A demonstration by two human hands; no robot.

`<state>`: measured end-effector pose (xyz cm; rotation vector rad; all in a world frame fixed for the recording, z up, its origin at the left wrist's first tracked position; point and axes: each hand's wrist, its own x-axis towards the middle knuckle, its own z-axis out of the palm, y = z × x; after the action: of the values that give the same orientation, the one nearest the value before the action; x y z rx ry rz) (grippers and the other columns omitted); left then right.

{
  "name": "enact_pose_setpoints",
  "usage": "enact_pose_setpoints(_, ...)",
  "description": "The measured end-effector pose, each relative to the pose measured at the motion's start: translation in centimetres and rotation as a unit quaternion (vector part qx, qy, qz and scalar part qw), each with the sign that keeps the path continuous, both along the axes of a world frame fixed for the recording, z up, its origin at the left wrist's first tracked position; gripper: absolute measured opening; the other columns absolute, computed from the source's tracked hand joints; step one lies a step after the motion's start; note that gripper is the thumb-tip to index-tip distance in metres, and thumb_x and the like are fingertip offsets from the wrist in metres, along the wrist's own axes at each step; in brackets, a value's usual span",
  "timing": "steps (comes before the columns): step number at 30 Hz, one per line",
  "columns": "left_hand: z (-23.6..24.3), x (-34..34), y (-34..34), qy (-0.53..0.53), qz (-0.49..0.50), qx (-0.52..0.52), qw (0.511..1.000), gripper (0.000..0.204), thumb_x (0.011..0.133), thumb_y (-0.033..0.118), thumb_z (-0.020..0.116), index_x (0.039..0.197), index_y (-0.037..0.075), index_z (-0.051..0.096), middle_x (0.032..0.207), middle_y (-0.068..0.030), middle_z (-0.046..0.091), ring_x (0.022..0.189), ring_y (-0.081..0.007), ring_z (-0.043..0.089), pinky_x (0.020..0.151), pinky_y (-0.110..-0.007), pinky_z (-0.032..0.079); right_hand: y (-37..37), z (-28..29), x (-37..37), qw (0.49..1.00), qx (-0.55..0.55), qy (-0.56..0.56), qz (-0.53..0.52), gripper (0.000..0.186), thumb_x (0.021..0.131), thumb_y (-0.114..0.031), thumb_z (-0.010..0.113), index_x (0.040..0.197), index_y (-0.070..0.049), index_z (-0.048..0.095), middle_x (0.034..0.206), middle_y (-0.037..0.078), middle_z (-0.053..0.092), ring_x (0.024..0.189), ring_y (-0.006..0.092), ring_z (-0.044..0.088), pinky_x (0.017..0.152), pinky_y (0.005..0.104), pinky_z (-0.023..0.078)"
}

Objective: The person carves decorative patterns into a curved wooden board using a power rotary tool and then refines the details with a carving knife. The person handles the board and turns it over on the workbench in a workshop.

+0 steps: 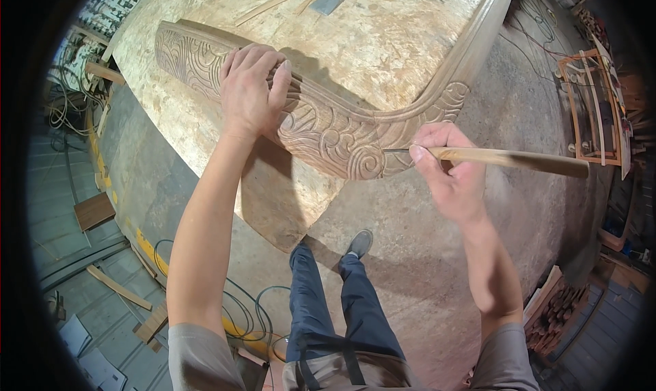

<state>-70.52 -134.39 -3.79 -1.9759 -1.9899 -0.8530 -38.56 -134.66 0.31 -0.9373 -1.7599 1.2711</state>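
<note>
A long, curved piece of carved wood [328,135], covered in scroll patterns, stands on the worn tabletop [383,56] and bends upward at its right end. My left hand [253,90] grips its upper edge left of the middle, fingers curled over the top. In my right hand [447,165] is a slim carving tool [519,160] with a long wooden handle, pinched near its thin dark tip. That tip touches the carving beside a round spiral scroll; its exact shape is too small to tell.
A flat scraper [331,0] and thin wood strips [280,5] lie at the table's far side. Cables [253,309] coil on the floor near my legs. An orange wooden frame [591,107] stands at right, and stacked wood pieces [557,312] sit at lower right.
</note>
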Motion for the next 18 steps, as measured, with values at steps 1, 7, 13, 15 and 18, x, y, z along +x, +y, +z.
enact_pose_setpoints(1, -0.1, 0.1, 0.1, -0.001, 0.001, -0.001, 1.000, 0.025, 0.095, 0.026, 0.057, 0.101, 0.006, 0.071, 0.112, -0.0098, 0.070, 0.117, -0.0299, 0.060, 0.107, -0.042, 0.038, -0.1, 0.2, -0.2, 1.000, 0.000, -0.001, -0.001, 0.009, 0.092, -0.003, 0.068, 0.092, 0.000, 0.060, 0.082, 0.001, 0.061, 0.073, 0.0057, 0.054, 0.065, 0.0243, 0.045)
enact_pose_setpoints(7, 0.3, 0.3, -0.1, 0.000, 0.017, -0.019, 1.000, 0.025, 0.094, 0.025, 0.058, 0.100, 0.006, 0.071, 0.112, -0.0096, 0.070, 0.116, -0.0299, 0.060, 0.107, -0.042, 0.039, 1.7, 1.2, -0.7, 0.990, -0.138, 0.004, -0.009, 0.006, 0.091, -0.002, 0.068, 0.093, -0.001, 0.062, 0.081, 0.003, 0.065, 0.074, 0.0093, 0.060, 0.070, 0.0263, 0.050)
enact_pose_setpoints(13, 0.4, 0.2, 0.0, -0.003, 0.010, 0.001, 1.000, 0.024, 0.094, 0.025, 0.058, 0.098, 0.006, 0.071, 0.111, -0.0091, 0.070, 0.113, -0.0302, 0.061, 0.105, -0.041, 0.041, 2.4, 0.0, 1.3, 0.971, -0.237, 0.036, 0.023, 0.006, 0.097, -0.004, 0.062, 0.097, 0.001, 0.059, 0.097, 0.012, 0.064, 0.077, 0.0134, 0.060, 0.074, 0.0297, 0.050)
enact_pose_setpoints(15, 0.4, 0.2, 0.2, -0.002, 0.006, 0.001, 1.000, 0.024, 0.094, 0.025, 0.058, 0.099, 0.006, 0.071, 0.111, -0.0090, 0.070, 0.113, -0.0299, 0.061, 0.105, -0.042, 0.040, 1.7, -0.5, 1.0, 0.981, -0.184, 0.063, 0.015, 0.007, 0.096, -0.005, 0.064, 0.098, 0.001, 0.060, 0.091, 0.009, 0.065, 0.077, 0.0121, 0.061, 0.072, 0.0275, 0.051)
enact_pose_setpoints(18, 0.0, 0.0, 0.2, -0.014, 0.004, -0.003, 1.000, 0.024, 0.092, 0.030, 0.061, 0.097, 0.009, 0.072, 0.109, -0.0071, 0.070, 0.115, -0.0281, 0.061, 0.110, -0.047, 0.036, 0.8, -0.7, 0.9, 0.990, -0.124, 0.064, 0.011, 0.009, 0.096, -0.005, 0.065, 0.100, 0.001, 0.059, 0.085, 0.006, 0.064, 0.077, 0.0102, 0.063, 0.069, 0.0253, 0.052)
